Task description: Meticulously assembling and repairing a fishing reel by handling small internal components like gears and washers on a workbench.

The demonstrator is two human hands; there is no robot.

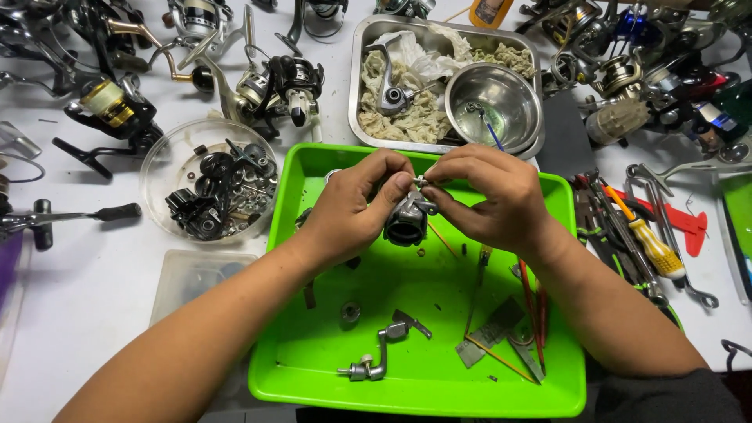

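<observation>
Reel body: I hold the grey fishing reel body (407,219) up over the middle of the green tray (423,392), its dark round opening facing me.
Left hand: my left hand (348,207) is wrapped around the body's left side, thumb and forefinger pinching near the top.
Right hand: my right hand (489,196) is closed on the right side, its fingertips pinching a small silver part (421,182) at the top of the body; I cannot tell just what the part is.
Doing it well: I judge the left hand should hold the body firm while the right works the small part in fine turns, all kept low over the tray so anything dropped lands inside.
Tray floor: a crank handle (372,359) lies near the front edge, a small round piece (349,313) left of centre, tweezers and thin red tools (533,321) to the right.
Edges: a steel pan (360,78) holding a steel bowl (493,102) and rags sits just beyond the tray's far rim; a clear dish of dark parts (215,184) is just beside its left rim.
Room: screwdrivers and wrenches (642,235) crowd the right, so my elbows have most freedom toward me and the bare table (78,266) at left.
</observation>
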